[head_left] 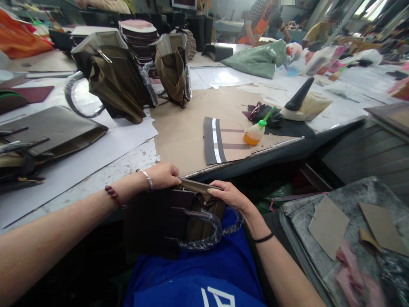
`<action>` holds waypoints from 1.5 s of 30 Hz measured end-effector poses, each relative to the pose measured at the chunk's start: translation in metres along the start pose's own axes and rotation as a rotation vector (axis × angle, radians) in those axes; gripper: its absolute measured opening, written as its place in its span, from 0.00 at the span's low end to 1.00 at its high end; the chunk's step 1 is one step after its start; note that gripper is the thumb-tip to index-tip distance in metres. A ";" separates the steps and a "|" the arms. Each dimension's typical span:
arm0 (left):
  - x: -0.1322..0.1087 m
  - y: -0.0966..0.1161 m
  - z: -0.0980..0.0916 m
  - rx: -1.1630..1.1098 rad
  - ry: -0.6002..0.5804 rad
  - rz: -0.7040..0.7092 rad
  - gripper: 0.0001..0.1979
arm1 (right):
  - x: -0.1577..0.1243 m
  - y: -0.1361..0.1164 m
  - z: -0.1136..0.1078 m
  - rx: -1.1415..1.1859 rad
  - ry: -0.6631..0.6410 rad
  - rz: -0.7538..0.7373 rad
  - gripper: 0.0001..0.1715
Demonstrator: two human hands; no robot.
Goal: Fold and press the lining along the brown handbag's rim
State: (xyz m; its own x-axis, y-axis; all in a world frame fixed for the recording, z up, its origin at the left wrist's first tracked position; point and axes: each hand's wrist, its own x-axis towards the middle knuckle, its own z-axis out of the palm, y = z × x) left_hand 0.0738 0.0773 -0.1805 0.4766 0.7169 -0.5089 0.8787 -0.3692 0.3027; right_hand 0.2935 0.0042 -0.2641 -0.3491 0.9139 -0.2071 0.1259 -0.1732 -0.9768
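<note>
A dark brown handbag (153, 221) lies on its side across my lap, over a blue apron. Its handles (204, 243) are wrapped in clear plastic. My left hand (164, 175) is closed on the near end of the bag's edge, beside the table's border. On the other end of that edge, my right hand (228, 194) pinches with thumb on top and fingers partly hidden beneath. Just beyond my hands on the table sits a flat panel with dark and white bands (214, 140). A squeeze bottle of orange liquid with a green nozzle (254, 133) stands against it.
Two olive-brown bags (116, 81) (172, 70) stand at the back left, and a grey bag (60, 132) lies nearer. A dark cone-shaped tool (300, 94) rests at right. Cut pieces (329, 226) lie on a grey surface beside me. Other people work across the table.
</note>
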 end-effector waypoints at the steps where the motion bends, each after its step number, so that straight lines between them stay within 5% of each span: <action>1: 0.000 0.000 0.000 0.000 -0.001 0.001 0.10 | 0.000 0.000 0.000 0.001 0.001 0.002 0.15; 15: -0.001 0.004 0.001 -0.017 0.024 0.004 0.09 | -0.002 -0.002 0.000 0.082 -0.002 0.047 0.17; 23: 0.003 0.000 0.003 -0.044 0.029 0.013 0.09 | -0.009 -0.002 0.003 0.137 0.132 0.072 0.17; 35: 0.000 0.001 0.002 -0.094 0.054 0.006 0.08 | -0.007 0.005 -0.001 0.190 0.095 0.101 0.23; 45: -0.007 0.006 0.000 -0.140 0.094 -0.003 0.08 | 0.004 -0.023 -0.014 -0.086 -0.069 0.095 0.18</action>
State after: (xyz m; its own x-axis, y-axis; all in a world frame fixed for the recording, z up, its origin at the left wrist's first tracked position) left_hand 0.0757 0.0698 -0.1752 0.4635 0.7724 -0.4343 0.8643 -0.2859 0.4139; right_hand 0.3019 0.0171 -0.2419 -0.3942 0.8671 -0.3046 0.2398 -0.2229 -0.9449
